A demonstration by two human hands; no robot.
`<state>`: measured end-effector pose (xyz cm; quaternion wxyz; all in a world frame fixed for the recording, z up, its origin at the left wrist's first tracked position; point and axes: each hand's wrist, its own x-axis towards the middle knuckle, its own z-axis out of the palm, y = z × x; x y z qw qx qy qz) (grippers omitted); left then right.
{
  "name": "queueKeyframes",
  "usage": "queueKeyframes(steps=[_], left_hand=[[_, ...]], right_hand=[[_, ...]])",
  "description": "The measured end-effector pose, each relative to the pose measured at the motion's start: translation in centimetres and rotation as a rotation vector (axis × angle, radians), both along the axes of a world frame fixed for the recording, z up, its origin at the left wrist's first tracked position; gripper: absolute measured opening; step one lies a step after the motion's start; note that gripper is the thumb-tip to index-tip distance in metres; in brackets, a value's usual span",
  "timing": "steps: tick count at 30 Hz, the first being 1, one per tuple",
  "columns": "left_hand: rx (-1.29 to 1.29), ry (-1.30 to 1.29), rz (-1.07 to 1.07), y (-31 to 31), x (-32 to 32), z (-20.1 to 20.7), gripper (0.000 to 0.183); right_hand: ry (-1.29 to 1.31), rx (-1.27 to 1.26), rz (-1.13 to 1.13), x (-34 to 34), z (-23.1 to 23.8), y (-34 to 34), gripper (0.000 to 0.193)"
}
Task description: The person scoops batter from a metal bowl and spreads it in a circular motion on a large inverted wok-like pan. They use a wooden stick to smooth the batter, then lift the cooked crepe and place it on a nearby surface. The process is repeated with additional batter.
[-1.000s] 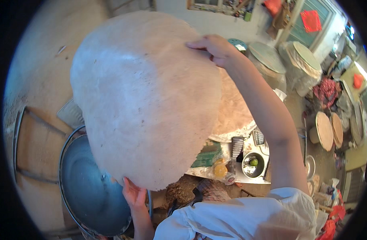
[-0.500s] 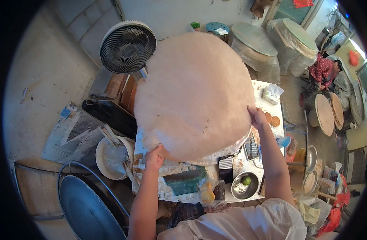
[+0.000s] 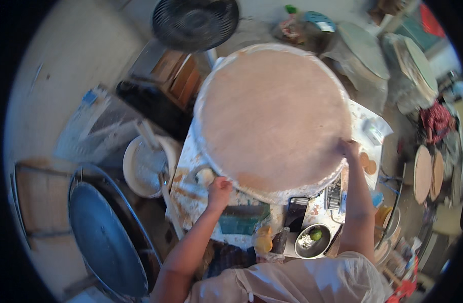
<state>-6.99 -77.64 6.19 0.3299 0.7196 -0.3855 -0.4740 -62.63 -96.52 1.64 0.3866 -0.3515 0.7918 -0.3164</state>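
Note:
A big, thin, round tan sheet (image 3: 272, 116), like a flatbread, lies spread flat on a round stack. Its rim is wrapped in whitish, shiny film (image 3: 272, 198). My left hand (image 3: 220, 193) is closed, fingertips pinched at the near left edge of the sheet. At the right edge rests my right hand (image 3: 349, 149), its fingers smeared by motion. The stack stands on a white, stained table (image 3: 188, 199). Close to my left hand is a small pale lump (image 3: 206, 175).
A fan (image 3: 195, 22) stands behind the stack. To the left are a white bucket (image 3: 133, 177) and a large dark pan (image 3: 102, 240). In front lie a green tray (image 3: 245, 219), a phone (image 3: 296, 214) and a metal bowl (image 3: 325, 248) with a green fruit. Two brown discs (image 3: 368, 163) lie right.
The sheet's outline is rounder and smoother, and the wrapped rim now shows around it. My left hand has come to the stack's edge. The view has shifted, with the fan higher in it.

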Motion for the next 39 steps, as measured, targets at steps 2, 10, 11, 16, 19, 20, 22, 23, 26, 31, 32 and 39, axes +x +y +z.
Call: queueKeyframes(steps=[2,10,11,16,19,20,22,23,26,31,32,39], left_hand=[[0.049,0.222,-0.158,3.8,-0.4,4.9,0.019],[0.214,0.18,-0.45,16.6,1.5,15.5,0.025],[0.188,0.198,-0.444,17.5,2.4,16.7,0.026],[0.217,0.313,-0.192,22.5,7.0,18.9,0.029],[0.214,0.209,0.073,26.2,11.0,21.5,0.031],[0.203,0.177,0.183,27.8,12.4,22.8,0.033],[0.152,0.124,0.5,32.3,15.0,23.8,0.037],[0.109,0.105,0.679,34.8,16.2,24.1,0.04],[0.087,-0.154,1.0,45.1,20.8,23.3,0.043],[0.53,-0.548,1.396,69.6,23.5,19.3,0.042],[0.746,-0.754,1.323,77.7,20.2,15.6,0.039],[1.433,-0.321,1.439,88.5,16.5,12.2,0.035]], right_hand=[[0.555,0.045,-0.018,3.5,2.9,-0.3,0.037],[1.092,-0.437,-0.053,19.9,11.1,-0.8,0.048],[0.965,-0.443,0.053,21.0,11.1,-1.4,0.042],[0.425,-0.5,0.713,37.6,15.8,-0.5,0.021],[0.112,-0.335,1.017,53.7,17.1,5.1,0.018],[0.163,-0.431,1.183,57.4,12.8,5.2,0.015],[0.211,-0.395,1.364,66.7,12.0,9.9,0.024],[0.408,-0.497,1.511,69.5,12.2,11.5,0.024],[0.9,-0.401,1.66,74.3,5.4,12.4,0.025],[1.103,-0.342,1.783,74.3,0.2,8.5,0.05],[1.083,-0.289,1.777,74.7,0.7,9.6,0.063],[0.173,0.194,1.672,72.9,8.1,8.8,0.035]])
